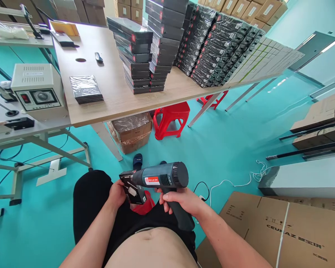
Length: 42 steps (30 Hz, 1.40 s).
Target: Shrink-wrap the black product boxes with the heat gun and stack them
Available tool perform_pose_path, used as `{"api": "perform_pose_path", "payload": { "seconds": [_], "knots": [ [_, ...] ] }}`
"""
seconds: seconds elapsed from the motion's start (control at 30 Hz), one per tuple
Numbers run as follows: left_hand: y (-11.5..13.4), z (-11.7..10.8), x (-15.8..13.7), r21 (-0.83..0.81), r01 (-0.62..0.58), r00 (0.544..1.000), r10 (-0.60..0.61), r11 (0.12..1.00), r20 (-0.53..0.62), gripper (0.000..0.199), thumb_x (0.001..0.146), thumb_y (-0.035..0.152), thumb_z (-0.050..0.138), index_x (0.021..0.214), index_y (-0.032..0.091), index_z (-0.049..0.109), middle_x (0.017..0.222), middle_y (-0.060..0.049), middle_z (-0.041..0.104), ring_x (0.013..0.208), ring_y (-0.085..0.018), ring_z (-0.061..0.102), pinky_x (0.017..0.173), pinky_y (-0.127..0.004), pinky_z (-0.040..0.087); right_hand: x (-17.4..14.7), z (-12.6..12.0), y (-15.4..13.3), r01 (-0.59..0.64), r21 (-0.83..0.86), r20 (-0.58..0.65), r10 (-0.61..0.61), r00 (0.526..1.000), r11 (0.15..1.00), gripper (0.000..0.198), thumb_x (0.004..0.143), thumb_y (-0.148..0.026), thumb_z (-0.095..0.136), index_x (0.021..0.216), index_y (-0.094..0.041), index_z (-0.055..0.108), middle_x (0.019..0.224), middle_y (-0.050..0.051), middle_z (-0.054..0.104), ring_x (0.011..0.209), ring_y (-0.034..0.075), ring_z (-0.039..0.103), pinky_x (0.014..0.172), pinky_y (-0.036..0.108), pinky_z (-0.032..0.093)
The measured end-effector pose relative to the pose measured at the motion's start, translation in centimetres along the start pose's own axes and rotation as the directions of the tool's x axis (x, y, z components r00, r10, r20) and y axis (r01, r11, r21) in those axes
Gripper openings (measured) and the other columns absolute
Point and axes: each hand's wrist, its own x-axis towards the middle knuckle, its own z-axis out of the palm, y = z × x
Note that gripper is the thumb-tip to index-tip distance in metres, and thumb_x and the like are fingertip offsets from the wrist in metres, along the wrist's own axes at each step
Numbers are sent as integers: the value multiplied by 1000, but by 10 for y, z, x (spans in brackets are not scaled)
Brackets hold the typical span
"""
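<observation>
My right hand (181,201) is wrapped round the grip of a dark blue-green heat gun (162,175) with a red and white label. Its nozzle points left, close to a small black product box (134,190) with a white item printed on its face. My left hand (117,193) holds that box by its left edge, above my lap. The nozzle overlaps the box's upper part, and I cannot tell whether they touch. On the wooden table ahead lies a single black box (86,89) in shiny clear film.
Tall stacks of black boxes (141,56) stand on the table (111,108), with more film-wrapped rows (214,44) behind. A beige control unit (39,91) sits at left. Underneath are a carton (134,132) and red stool (173,117). A large carton (268,223) and white cable (229,181) lie right.
</observation>
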Motion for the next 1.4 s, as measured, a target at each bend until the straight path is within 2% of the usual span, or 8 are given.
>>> {"api": "perform_pose_path", "payload": {
  "seconds": [0.1, 0.23, 0.5, 0.8, 0.97, 1.1, 1.27, 1.4],
  "knots": [
    [3, -1, -1, -165, 116, 993, -116, 980, 8, 17, 50, 21, 43, 64, 20, 52, 62, -5, 61, 57, -22, 59, 61, -41, 51, -14, -6, 10, -39, -111, 33, 43, 999, 993, 24, 72, -24, 61, 93, -15, 65, 78, 5, 66, 57, 15, 60, 53, 27, 47],
    [7, 0, 0, -335, 166, 983, -182, 928, -16, 17, 49, 19, 44, 64, 20, 51, 60, -4, 61, 55, -21, 59, 59, -38, 50, -37, -20, 28, -142, -212, 0, 145, 989, 967, 24, 71, -21, 60, 94, -14, 66, 75, 5, 67, 54, 14, 59, 54, 28, 46],
    [11, 6, -3, -467, 191, 977, -213, 863, 5, 18, 49, 12, 42, 64, 17, 51, 59, -4, 60, 51, -19, 59, 52, -32, 49, -45, -24, 38, -133, -24, -20, 133, 991, 991, 28, 71, -22, 60, 98, -12, 64, 77, 6, 65, 57, 15, 60, 52, 27, 47],
    [5, 7, -7, -421, 178, 983, -180, 889, 35, 14, 52, 9, 43, 61, 15, 53, 54, -5, 61, 47, -20, 58, 47, -32, 48, -5, 7, 7, 38, 122, -40, -34, 999, 992, 28, 73, -23, 57, 98, -11, 63, 78, 7, 65, 59, 15, 61, 50, 25, 47],
    [4, 4, -6, -425, 203, 978, -203, 882, 46, 15, 52, 10, 43, 61, 15, 53, 56, -6, 62, 49, -21, 59, 49, -33, 49, 7, 11, 1, 78, 106, -181, -58, 982, 991, 27, 73, -26, 60, 96, -12, 62, 79, 6, 65, 60, 14, 61, 51, 25, 48],
    [6, 3, -3, -437, 218, 975, -216, 873, 56, 19, 53, 12, 42, 66, 15, 55, 57, -7, 62, 50, -23, 60, 49, -36, 50, -2, 6, 1, 34, 62, -108, -27, 994, 997, 27, 75, -26, 59, 98, -13, 63, 80, 6, 66, 61, 15, 61, 52, 26, 48],
    [7, 4, 0, -501, 168, 982, -189, 849, 9, 23, 52, 14, 41, 70, 15, 55, 62, -8, 63, 53, -24, 62, 55, -39, 51, -29, -4, 10, -93, -117, 34, 98, 995, 989, 24, 72, -20, 60, 94, -13, 64, 76, 5, 66, 57, 14, 60, 52, 27, 47],
    [9, 2, -1, -560, 142, 983, -182, 816, -17, 24, 51, 14, 42, 71, 16, 55, 64, -6, 63, 55, -23, 62, 56, -37, 52, -45, -13, 27, -133, -114, -19, 132, 991, 985, 27, 73, -21, 60, 98, -12, 64, 77, 5, 65, 57, 14, 60, 52, 27, 46]
  ]
}}
